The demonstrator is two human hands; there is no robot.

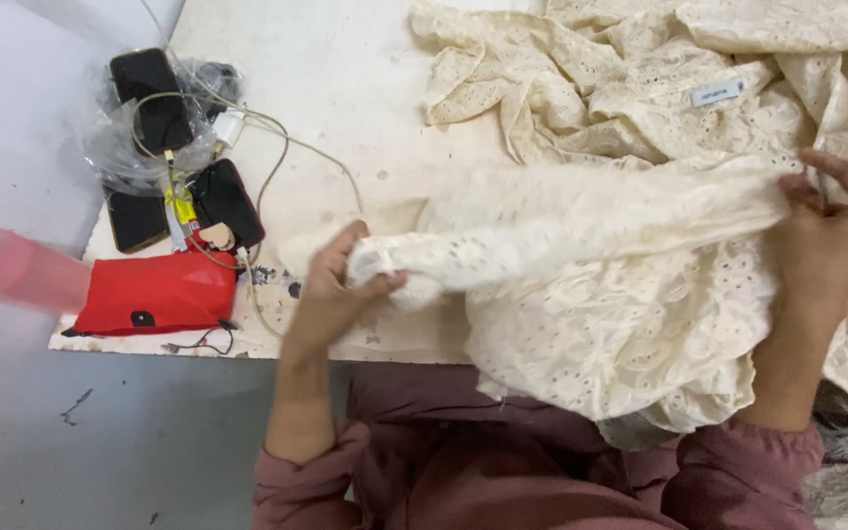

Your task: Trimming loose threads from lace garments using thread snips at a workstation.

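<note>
Partly, the cream eyelet fabric runs off the top and right edges, so its full shape is hidden; the stretched part between the hands is blurred. Right hand's fingertips are buried in folds, hard to make out singly. A pink shape at far left is cut off by the frame edge; cannot tell what it is.

Left hand is clenched on a bunched end of the fabric, thumb over the top, near the front edge of the surface. Right hand pinches the other end, well apart to the right. Fabric is pulled into a taut band between them; the rest hangs off the surface edge over the maroon sleeves and lap.

Small white rectangular label is sewn on the heaped fabric, upper right. At left: a red pouch at the surface's corner, dark phones just behind it, tangled cream cables, and a clear plastic bag around one phone.
</note>
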